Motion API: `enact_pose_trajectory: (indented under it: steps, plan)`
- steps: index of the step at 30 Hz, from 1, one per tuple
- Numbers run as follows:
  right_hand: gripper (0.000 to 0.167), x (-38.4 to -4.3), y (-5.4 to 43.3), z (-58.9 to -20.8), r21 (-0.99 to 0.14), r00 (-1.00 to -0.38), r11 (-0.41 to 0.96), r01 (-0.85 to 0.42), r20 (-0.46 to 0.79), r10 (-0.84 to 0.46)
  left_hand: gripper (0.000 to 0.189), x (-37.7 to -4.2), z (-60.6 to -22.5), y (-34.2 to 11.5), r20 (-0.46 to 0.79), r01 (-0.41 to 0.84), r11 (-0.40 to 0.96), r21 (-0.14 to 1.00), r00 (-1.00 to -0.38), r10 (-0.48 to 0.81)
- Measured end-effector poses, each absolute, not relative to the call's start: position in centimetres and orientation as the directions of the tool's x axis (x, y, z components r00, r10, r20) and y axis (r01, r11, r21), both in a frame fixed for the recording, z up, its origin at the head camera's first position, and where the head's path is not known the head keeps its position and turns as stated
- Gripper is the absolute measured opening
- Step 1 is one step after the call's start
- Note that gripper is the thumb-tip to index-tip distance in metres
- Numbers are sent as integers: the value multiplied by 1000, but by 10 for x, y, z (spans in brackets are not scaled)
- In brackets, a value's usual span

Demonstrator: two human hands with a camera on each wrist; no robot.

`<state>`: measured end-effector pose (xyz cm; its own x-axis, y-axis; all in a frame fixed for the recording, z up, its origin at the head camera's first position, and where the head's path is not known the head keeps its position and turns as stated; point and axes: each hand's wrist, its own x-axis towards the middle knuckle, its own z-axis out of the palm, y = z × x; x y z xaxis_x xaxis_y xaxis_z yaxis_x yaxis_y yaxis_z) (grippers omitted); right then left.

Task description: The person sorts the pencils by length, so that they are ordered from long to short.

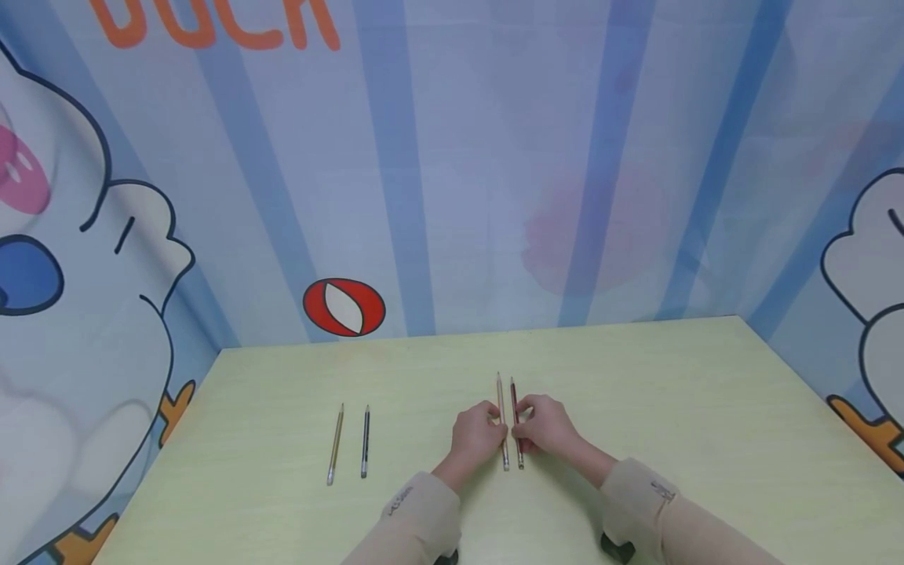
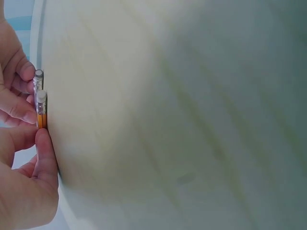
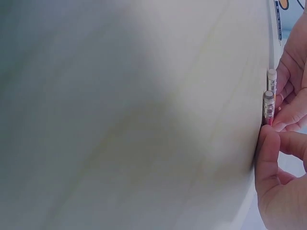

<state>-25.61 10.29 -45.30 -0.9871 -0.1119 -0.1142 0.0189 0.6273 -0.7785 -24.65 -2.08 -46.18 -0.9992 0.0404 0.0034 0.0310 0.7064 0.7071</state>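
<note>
Two pencils lie side by side near the middle of the table, points away from me and erasers toward me. My left hand [image 1: 477, 433] pinches the orange pencil [image 1: 501, 399] between thumb and fingers; its white eraser and silver ferrule show in the left wrist view. Just to its right, my right hand [image 1: 549, 426] pinches the dark red pencil [image 1: 514, 394], whose greyish eraser [image 3: 268, 95] shows in the right wrist view. A narrow gap separates the two pencils, and the hands nearly meet there.
Farther left on the pale yellow table [image 1: 247, 439] lie a gold-coloured pencil [image 1: 336, 443] and a dark pencil [image 1: 366, 441], roughly parallel and apart. A printed blue cloth [image 1: 480, 157] stands behind the table's back edge and at both sides.
</note>
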Motion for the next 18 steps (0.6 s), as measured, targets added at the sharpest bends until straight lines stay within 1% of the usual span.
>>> enact_pose_trajectory:
  steps: [18]
  plan:
    - [27, -256, 103, -453, -780, -988, 625, 25, -116, -106, 21, -245, -461, -21, -3, 21, 695, 719, -999, 32]
